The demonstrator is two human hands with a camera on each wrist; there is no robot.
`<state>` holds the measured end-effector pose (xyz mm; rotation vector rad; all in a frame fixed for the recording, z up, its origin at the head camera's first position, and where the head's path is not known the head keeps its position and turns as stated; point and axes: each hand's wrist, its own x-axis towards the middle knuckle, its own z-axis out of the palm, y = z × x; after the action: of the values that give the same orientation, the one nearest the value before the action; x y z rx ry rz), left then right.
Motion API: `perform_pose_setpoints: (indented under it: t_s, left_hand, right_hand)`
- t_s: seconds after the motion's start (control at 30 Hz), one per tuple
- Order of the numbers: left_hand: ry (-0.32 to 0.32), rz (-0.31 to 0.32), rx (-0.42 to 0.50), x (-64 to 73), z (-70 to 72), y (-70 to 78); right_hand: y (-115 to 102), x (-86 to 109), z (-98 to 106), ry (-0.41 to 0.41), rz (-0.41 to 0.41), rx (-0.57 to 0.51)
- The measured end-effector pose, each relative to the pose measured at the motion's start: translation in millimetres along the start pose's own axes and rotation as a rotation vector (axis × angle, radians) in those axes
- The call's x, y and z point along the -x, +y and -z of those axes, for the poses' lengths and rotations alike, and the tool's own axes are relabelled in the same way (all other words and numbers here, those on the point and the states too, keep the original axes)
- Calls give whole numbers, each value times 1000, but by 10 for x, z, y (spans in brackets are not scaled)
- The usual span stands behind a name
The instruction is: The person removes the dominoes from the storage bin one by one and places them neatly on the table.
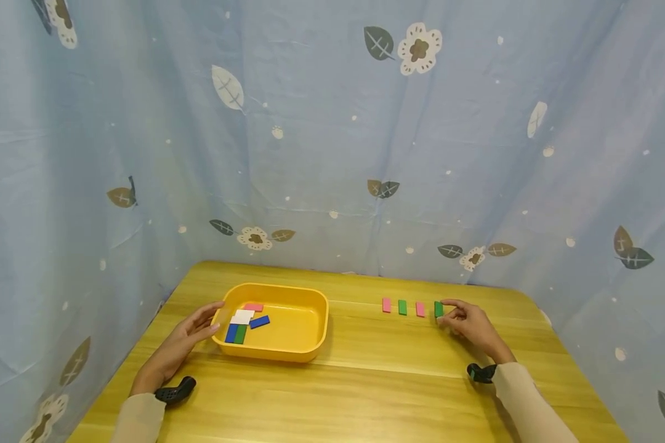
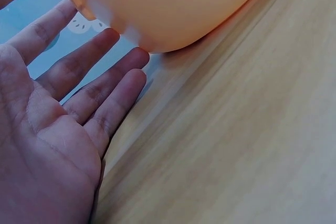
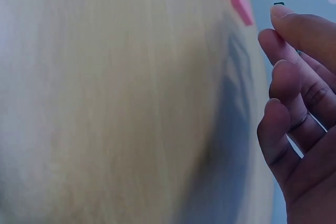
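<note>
At the right end of a row, my right hand (image 1: 471,325) pinches a small green rectangular tile (image 1: 439,309) between thumb and fingers. In the right wrist view only a sliver of green shows past the thumb tip (image 3: 281,11). The row also holds a pink tile (image 1: 420,309), a green one (image 1: 402,307) and another pink one (image 1: 386,305), spaced apart. My left hand (image 1: 180,344) is at the left side of a yellow basin (image 1: 316,320), fingers extended around its rim and outer wall. Whether they press on it, I cannot tell.
Inside the basin lie several loose tiles: pink (image 1: 253,307), white (image 1: 242,317), blue (image 1: 260,322) and green (image 1: 241,335). The wooden table (image 1: 366,394) ends at a blue patterned curtain (image 1: 332,154) behind and at both sides.
</note>
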<state>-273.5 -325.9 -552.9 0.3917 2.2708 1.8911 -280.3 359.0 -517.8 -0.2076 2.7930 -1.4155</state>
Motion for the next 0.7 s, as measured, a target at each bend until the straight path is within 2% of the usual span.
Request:
perform_pose_setpoints:
  t_s: [0.17, 0.33, 0.7]
  left_hand:
    - [10, 27, 10, 3, -12, 26]
    - [19, 43, 15, 12, -27, 44]
    - [5, 34, 23, -17, -17, 18]
  right_hand:
    - [116, -71, 6, -9, -31, 43]
    - [157, -129, 3, -22, -27, 95]
    - [188, -250, -8, -40, -44, 160]
